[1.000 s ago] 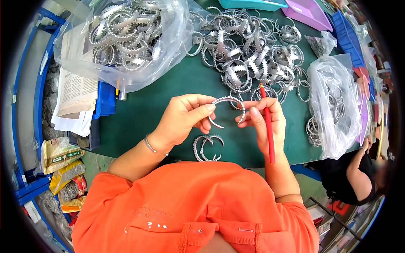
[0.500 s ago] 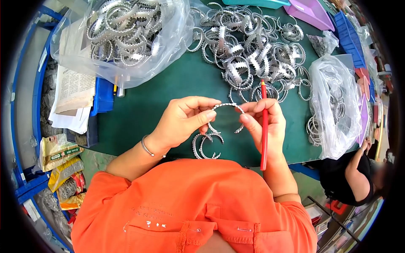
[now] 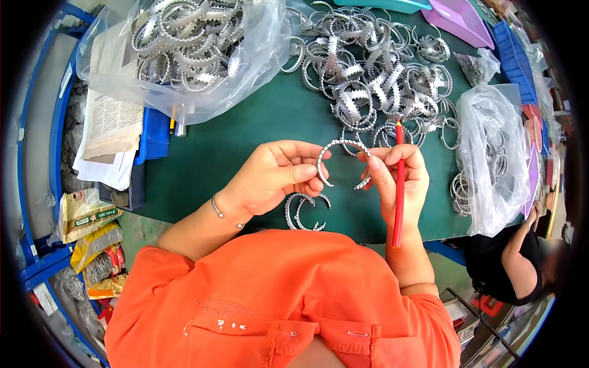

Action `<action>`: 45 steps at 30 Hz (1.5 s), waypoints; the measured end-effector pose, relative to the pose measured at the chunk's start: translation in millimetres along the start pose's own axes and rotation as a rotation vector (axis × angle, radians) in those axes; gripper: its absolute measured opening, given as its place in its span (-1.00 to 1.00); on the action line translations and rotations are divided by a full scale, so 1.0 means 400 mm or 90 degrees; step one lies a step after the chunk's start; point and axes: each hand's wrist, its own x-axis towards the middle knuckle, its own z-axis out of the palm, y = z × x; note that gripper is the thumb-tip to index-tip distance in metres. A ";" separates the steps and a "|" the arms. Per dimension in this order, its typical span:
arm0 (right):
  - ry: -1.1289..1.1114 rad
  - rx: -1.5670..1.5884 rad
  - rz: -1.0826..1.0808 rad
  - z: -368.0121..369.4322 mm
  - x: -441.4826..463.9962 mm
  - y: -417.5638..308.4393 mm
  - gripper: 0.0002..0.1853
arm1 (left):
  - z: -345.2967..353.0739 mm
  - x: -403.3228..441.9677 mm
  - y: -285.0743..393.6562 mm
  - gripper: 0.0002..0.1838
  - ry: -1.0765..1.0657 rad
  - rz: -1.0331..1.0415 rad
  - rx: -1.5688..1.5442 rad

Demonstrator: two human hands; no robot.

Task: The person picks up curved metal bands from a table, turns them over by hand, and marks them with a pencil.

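An open, C-shaped metal ring [image 3: 342, 141] with notched edges is held up between my two hands, its gap facing me. My left hand [image 3: 283, 168] pinches its left side with thumb and fingertips. At the ring's right end, my right hand [image 3: 402, 175] grips with thumb and index finger. A red pencil [image 3: 400, 196] also sits in my right hand, between the fingers, tip pointing away from me. Just below the left fingers, a couple of similar metal rings [image 3: 298, 219] lie on the green table [image 3: 215, 165] by its near edge.
Beyond my hands lies a big heap of metal rings [image 3: 368, 67]. A clear plastic bag [image 3: 215, 110] full of them stands back left, another bag [image 3: 491, 116] at right. Blue bin [image 3: 515, 58] and purple tray [image 3: 460, 21] are back right. Another person [image 3: 509, 264] sits at right.
The ring has turned slightly and shows more of its outer band, and the right fingers have shifted along its end. The whole view has moved a little, so the table things appear further right.
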 end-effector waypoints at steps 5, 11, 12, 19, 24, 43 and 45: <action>0.028 -0.299 -0.382 0.003 0.011 0.035 -0.81 | -0.007 0.004 -0.010 -0.73 -0.033 0.008 -0.119; -0.119 -0.169 -0.303 0.043 -0.015 0.025 -0.74 | 0.024 0.003 -0.017 -0.77 0.025 0.075 0.044; -0.129 -0.131 -0.235 0.044 -0.019 0.031 -0.73 | 0.035 0.001 -0.016 -0.77 0.024 0.075 0.044; -0.101 0.260 -0.008 0.015 -0.003 0.025 -0.75 | 0.015 0.000 -0.013 -0.73 0.147 0.235 0.346; -0.094 0.370 0.051 0.009 -0.002 0.020 -0.79 | 0.026 -0.001 0.014 -0.60 0.072 0.034 0.108; -0.081 0.128 0.018 -0.004 0.000 0.012 -0.86 | 0.012 -0.009 0.017 -0.70 0.052 0.072 0.151; -0.075 0.094 0.028 0.003 -0.002 0.005 -0.83 | 0.013 -0.011 0.021 -0.70 0.054 0.083 0.174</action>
